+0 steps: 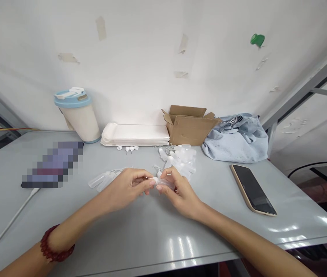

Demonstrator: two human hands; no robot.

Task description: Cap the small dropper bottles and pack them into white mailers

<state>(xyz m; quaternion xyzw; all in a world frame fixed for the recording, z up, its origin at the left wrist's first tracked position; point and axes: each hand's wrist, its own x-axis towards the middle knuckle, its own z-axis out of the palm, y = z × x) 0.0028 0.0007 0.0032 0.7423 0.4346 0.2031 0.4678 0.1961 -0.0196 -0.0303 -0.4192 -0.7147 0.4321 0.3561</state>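
Observation:
My right hand (182, 194) is closed around a small translucent plastic bottle (167, 184) that lies roughly level, its white neck end toward the left. At that end the fingers of my left hand (136, 182) pinch a small white cap, partly hidden by the fingertips. Both hands meet just above the grey table (140, 238). Behind my right hand is a pile of similar translucent bottles (185, 156) with thin cords or loops. More such bottles (102, 180) lie by my left hand. Several small white caps with thin tips (131, 149) sit farther back.
Along the wall stand a cup with a blue lid (84, 115), a stack of white envelopes (136, 134), an open cardboard box (190, 129) and a bunched light-blue cloth (237, 138). A phone (252, 189) lies right; a pixelated device (53, 165) with a white cable lies left.

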